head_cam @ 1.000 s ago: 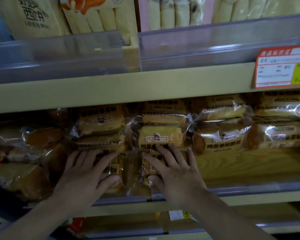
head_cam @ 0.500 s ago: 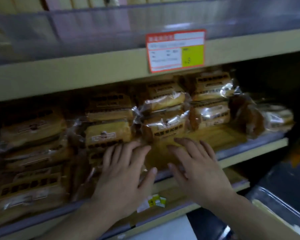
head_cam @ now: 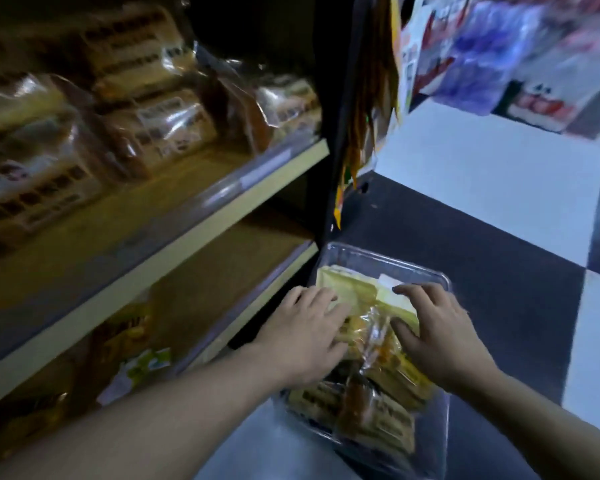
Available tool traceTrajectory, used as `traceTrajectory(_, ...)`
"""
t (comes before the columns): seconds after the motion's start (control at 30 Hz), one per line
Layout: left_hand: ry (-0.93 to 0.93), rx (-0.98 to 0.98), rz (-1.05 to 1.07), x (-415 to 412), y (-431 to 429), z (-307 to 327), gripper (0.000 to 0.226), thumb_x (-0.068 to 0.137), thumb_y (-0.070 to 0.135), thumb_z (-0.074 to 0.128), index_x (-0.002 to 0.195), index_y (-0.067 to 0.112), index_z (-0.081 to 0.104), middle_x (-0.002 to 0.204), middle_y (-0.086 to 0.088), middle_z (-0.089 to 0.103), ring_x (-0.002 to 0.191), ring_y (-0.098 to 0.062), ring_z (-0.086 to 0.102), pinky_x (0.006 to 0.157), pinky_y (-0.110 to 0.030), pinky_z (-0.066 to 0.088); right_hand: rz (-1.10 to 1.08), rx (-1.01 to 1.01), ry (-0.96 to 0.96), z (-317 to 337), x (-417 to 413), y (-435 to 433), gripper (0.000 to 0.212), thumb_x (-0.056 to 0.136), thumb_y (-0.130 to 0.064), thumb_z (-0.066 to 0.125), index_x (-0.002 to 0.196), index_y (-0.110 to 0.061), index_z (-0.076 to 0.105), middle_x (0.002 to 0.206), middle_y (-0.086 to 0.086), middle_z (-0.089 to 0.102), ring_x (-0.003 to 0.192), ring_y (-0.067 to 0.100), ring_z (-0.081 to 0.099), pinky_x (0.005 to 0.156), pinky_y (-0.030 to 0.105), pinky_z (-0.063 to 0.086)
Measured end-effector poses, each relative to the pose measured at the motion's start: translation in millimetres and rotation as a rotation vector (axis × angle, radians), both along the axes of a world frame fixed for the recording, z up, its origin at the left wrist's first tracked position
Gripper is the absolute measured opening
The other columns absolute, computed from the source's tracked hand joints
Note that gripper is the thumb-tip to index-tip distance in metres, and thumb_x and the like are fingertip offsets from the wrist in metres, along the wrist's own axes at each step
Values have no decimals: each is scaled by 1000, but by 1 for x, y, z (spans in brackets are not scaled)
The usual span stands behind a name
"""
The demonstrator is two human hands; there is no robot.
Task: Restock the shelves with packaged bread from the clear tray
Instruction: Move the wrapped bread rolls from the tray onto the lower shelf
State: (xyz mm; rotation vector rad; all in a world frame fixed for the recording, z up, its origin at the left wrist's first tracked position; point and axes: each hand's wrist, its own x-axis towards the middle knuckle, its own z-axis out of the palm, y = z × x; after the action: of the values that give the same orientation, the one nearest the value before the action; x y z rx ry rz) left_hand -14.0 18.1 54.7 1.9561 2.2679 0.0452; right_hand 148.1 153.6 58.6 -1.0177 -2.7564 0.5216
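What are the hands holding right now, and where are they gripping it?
Nothing lifted yet. Both hands, left and right, rest spread on a bread pack in the tray, one on each side; a closed grip cannot be told.

The floor point(head_cam: 499, 188) is laid in large dark and pale squares, checker-fashion: a dark band runs from the middle toward 4 o'clock, with pale tiles at 2 o'clock and 4 o'clock. A tan shelving unit point(head_cam: 201, 223) fills the side from 8 to 11 o'clock, its boards edged with clear plastic strips; its recesses lie in deep shadow. A black upright post point(head_cam: 336, 133) closes the unit's end near 12 o'clock. At 1 to 2 o'clock a blurred display of blue, white and red packets point(head_cam: 506, 57) stands in brighter light.
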Motion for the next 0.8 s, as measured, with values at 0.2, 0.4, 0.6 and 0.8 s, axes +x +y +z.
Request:
traceTrajectory(0.2,-298,-218,79,6,40,-59,71,87,23,61,144,28,20,143,4,30,127,-18,35,101,-37,35,-20,-354,-226,-51,41,6,85,74,-51,68,143,-30,23,140,-4,34,121,16,38,99,35,40)
traceTrajectory(0.4,-433,-310,223,-4,58,-101,97,72,15,78,145,35,16,146,8,35,122,-19,45,97,-41,43,-114,-433,-225,-105,50,13,102,66,-31,79,144,-28,13,140,0,36,119,16,38,97,37,45)
traceTrajectory(0.6,-517,-253,314,-3,67,-121,108,64,23,86,145,37,16,149,5,32,133,-21,33,108,-51,29,-148,-257,-168,-135,40,9,117,57,-47,83,146,-24,9,150,-2,27,134,18,27,112,40,28)
traceTrajectory(0.8,-418,-122,312,5,60,-120,88,73,20,78,138,42,23,137,10,43,131,-14,29,113,-52,6,-164,-238,-130,-147,35,12,121,54,-58,76,146,-27,5,147,-6,31,135,14,27,116,43,18)
